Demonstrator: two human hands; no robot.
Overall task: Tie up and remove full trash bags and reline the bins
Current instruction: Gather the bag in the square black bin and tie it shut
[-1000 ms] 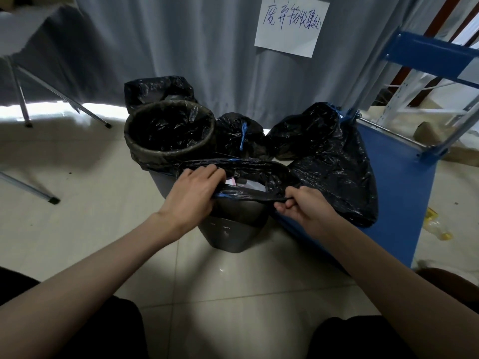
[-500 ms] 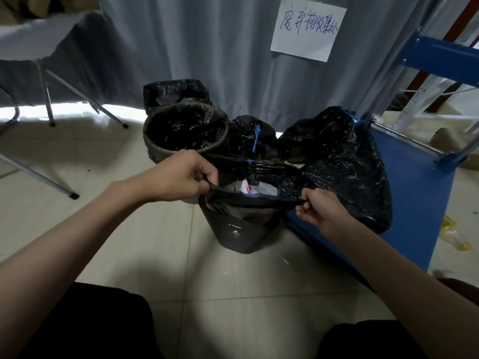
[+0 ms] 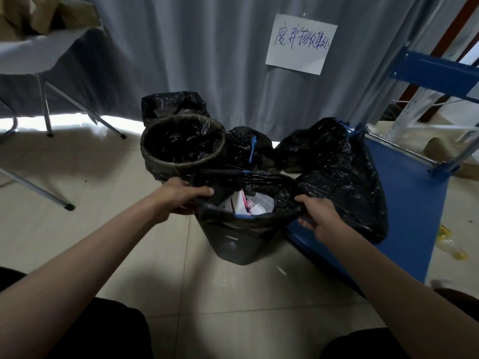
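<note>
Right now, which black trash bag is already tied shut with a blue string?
Find the grey curtain with the white paper sign. On the floor below sits a round lined bin; the small black tied bag is just right of it, knotted with a blue string.

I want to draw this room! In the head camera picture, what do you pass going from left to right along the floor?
Silver metal table leg → round bin lined with a black bag → small tied black bag with a blue tie → big crumpled black plastic bag → blue metal shelf panel → crushed yellow plastic bottle.

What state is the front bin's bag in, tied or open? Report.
Open: the black bag gapes, paper trash visible inside; left hand and right hand grip its rim.
</note>
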